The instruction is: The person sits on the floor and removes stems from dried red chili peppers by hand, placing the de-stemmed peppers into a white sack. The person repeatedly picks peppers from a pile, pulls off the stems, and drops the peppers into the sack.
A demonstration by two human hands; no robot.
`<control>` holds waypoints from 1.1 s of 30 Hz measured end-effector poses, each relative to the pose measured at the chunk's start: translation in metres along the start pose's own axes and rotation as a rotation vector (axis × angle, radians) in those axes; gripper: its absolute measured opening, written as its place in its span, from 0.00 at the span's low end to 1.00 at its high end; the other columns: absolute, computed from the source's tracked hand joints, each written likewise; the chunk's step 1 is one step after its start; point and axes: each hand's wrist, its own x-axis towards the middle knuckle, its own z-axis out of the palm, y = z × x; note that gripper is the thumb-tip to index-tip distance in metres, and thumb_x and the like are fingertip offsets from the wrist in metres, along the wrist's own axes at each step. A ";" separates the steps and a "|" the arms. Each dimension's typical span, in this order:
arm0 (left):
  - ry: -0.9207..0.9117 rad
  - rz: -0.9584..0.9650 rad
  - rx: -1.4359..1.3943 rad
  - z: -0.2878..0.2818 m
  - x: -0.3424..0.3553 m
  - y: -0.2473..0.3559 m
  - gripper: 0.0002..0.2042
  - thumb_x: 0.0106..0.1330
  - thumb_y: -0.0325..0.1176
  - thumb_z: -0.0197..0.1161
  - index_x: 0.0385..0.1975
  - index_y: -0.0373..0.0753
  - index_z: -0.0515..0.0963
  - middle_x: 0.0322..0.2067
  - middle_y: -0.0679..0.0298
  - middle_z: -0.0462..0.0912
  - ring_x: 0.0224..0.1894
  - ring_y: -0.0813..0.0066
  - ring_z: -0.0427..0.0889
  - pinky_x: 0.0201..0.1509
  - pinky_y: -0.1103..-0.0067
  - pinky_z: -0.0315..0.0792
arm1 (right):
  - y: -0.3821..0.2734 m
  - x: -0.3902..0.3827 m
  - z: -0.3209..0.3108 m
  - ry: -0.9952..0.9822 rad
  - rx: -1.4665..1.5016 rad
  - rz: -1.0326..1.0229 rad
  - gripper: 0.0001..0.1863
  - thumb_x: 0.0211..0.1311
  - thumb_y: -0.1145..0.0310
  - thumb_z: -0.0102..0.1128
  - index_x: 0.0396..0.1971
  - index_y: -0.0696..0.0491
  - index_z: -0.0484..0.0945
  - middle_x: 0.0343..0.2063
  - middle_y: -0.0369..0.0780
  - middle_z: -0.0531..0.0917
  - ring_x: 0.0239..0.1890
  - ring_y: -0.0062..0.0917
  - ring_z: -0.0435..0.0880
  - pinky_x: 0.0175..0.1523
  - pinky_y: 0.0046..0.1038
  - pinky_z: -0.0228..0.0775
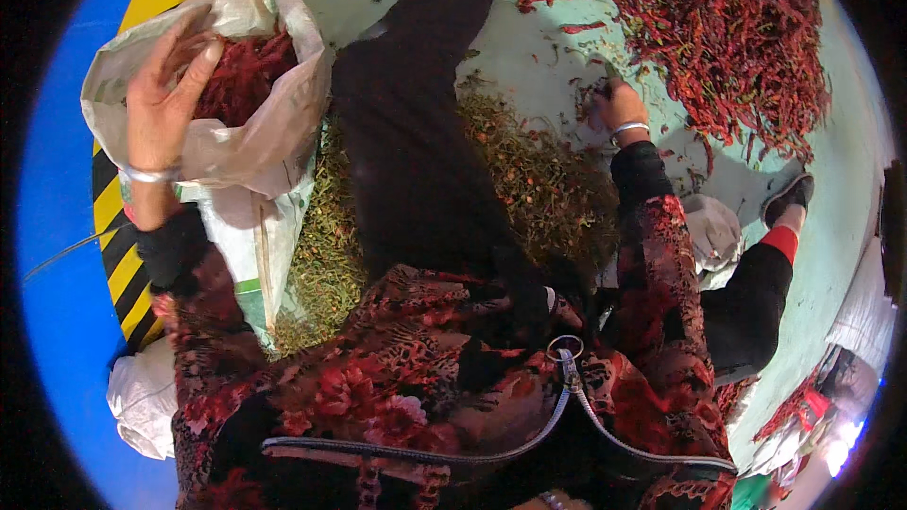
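Note:
My left hand (172, 85) is at the mouth of a white woven sack (293, 146) of dried red chillies (248, 66), its fingers loosely curved and apart, with nothing visible in its grip. My right hand (619, 104) is over the pale green floor (539, 38), left of a large heap of red chillies (723, 42). Its fingers are curled round something small and dark that I cannot make out. Loose debris lies around its fingertips.
My dark-trousered legs (406, 132) spread over the floor, with piles of greenish stems (529, 179) beside them. Black-and-yellow striping (128, 283) borders a blue surface (61, 227) at left. More white sacks (142, 397) lie at lower left and on the right.

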 end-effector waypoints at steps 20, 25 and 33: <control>-0.634 -0.972 -1.482 0.349 -0.054 0.060 0.05 0.57 0.35 0.50 0.26 0.41 0.66 0.16 0.69 0.66 0.13 0.83 0.59 0.12 0.85 0.51 | -0.002 -0.027 0.016 -0.005 -0.107 -0.012 0.13 0.40 0.68 0.59 0.26 0.60 0.75 0.20 0.45 0.77 0.23 0.31 0.78 0.30 0.26 0.67; -0.517 -0.902 -1.345 0.362 -0.056 0.050 0.07 0.57 0.36 0.51 0.27 0.39 0.70 0.19 0.68 0.70 0.14 0.81 0.65 0.15 0.84 0.59 | -0.009 -0.034 -0.002 -0.125 0.556 0.156 0.09 0.46 0.70 0.55 0.26 0.60 0.75 0.19 0.37 0.77 0.19 0.18 0.72 0.24 0.18 0.63; -0.332 -0.147 -0.884 0.357 -0.067 0.069 0.10 0.53 0.34 0.53 0.26 0.33 0.73 0.17 0.55 0.73 0.21 0.61 0.73 0.25 0.73 0.66 | -0.077 -0.101 -0.051 -0.099 0.869 0.368 0.09 0.50 0.70 0.54 0.29 0.60 0.74 0.19 0.33 0.75 0.18 0.12 0.68 0.22 0.14 0.58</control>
